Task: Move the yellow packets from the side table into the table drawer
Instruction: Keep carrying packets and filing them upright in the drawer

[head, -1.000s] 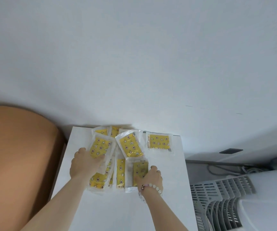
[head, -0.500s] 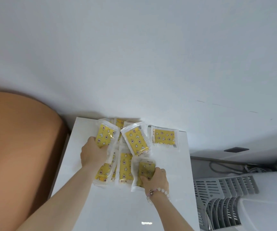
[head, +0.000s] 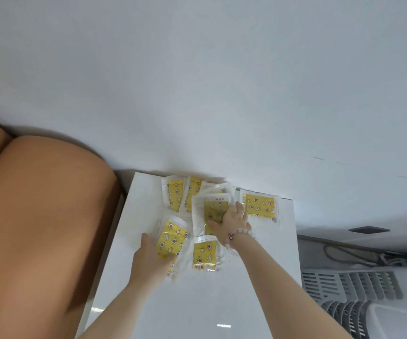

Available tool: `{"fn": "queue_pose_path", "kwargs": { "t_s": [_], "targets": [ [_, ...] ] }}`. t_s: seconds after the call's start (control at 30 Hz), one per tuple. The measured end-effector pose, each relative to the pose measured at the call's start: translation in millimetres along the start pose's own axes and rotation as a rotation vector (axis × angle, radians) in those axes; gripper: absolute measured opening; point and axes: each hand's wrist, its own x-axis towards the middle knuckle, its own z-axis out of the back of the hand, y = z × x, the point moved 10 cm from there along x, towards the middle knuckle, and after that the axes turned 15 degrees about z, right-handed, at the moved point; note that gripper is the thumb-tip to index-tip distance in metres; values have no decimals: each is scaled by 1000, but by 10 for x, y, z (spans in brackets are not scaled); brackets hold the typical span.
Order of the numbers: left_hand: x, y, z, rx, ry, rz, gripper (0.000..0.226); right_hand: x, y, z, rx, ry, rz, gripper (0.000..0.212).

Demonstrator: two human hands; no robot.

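Observation:
Several yellow packets in clear wrappers lie on the white side table [head: 197,302] against the wall. My left hand [head: 152,259] grips a packet [head: 172,241] at the pile's near left, fingers under it. My right hand [head: 232,222], with a bead bracelet on the wrist, grips a small stack of packets [head: 209,211] in the middle. One packet [head: 261,207] lies apart at the far right, two more [head: 183,195] at the far left, and another [head: 205,255] lies near, between my arms. No drawer is in view.
A tan padded sofa arm [head: 41,228] stands close along the table's left edge. A white appliance with a slotted grille [head: 349,287] and cables [head: 359,255] sits low to the right. The white wall [head: 197,81] rises right behind the table.
My right hand has moved farther up the pile and gathered packets there. My left hand has drawn a packet back toward me at the near left.

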Motion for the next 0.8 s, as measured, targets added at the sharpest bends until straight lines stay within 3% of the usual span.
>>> {"fn": "queue_pose_path", "kwargs": {
  "t_s": [0.1,0.23,0.47,0.67,0.8],
  "targets": [
    [-64,41,41,75,-122,-40,38,22,-13,-99,-40,-25,-66,74],
    [-179,11,106,134,-245,-82,40,-14,-39,-53,-91,-144,-99,62],
    [-375,-140,145,446,-508,-132,42,-176,29,18,-200,-374,-139,50],
    [-377,-219,-52,327,-320,-237,21,-191,-23,26,19,-382,-145,64],
    [-448,-315,-43,413,-308,-350,30,-235,-51,37,102,-293,-105,26]
  ]
}}
